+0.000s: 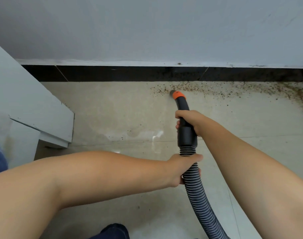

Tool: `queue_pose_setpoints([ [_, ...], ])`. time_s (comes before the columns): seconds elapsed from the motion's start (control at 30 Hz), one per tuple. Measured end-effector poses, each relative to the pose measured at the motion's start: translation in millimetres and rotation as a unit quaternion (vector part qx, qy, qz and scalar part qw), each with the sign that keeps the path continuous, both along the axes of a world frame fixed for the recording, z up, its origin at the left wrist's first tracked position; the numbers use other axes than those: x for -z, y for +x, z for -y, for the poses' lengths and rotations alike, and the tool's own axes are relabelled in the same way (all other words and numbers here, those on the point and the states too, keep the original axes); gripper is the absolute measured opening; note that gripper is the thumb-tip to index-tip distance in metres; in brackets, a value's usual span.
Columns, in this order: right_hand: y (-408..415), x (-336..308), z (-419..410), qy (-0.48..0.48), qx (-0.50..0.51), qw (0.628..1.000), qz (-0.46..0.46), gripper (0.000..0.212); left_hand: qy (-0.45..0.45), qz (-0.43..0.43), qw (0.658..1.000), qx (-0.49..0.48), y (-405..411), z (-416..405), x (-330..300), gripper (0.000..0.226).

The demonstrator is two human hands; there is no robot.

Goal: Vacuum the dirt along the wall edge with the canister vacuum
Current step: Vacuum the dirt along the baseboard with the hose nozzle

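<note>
A black vacuum nozzle with an orange collar (178, 95) points its tip down at the left end of a band of brown dirt (233, 90) lying on the pale floor tiles along the black skirting (130, 74). My right hand (188, 122) grips the black curved handle tube (183, 105) just behind the nozzle. My left hand (183, 168) grips the grey ribbed hose (197, 195) just below the black cuff. The hose runs down and out at the bottom edge. The canister is out of view.
A pale grey cabinet or step (35, 109) juts out at the left, close to the wall. The grey wall (147, 28) rises above the skirting. Dirt thickens toward the right corner (300, 99). A dark shoe tip (114, 230) shows at the bottom.
</note>
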State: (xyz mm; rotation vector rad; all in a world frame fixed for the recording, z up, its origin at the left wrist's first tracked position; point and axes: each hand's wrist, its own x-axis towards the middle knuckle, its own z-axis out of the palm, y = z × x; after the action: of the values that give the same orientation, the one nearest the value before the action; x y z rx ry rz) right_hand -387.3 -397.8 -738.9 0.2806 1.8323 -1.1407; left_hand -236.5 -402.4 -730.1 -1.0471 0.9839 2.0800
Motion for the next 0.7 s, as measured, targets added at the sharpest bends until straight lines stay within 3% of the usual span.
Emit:
queue_pose_setpoints([
  [0.27,29,1,37,-0.011,-0.082,0.997,0.001,0.015,-0.036,0.011,0.994,-0.105,22,4,10,0.019],
  [0.57,-18,-4,3,0.005,0.059,0.998,-0.015,0.011,-0.027,-0.025,0.998,-0.044,-14,10,-6,0.017],
  [0.7,-31,-4,2,-0.001,0.077,0.997,-0.004,0.011,-0.026,-0.029,0.999,-0.025,-24,18,-6,0.018],
])
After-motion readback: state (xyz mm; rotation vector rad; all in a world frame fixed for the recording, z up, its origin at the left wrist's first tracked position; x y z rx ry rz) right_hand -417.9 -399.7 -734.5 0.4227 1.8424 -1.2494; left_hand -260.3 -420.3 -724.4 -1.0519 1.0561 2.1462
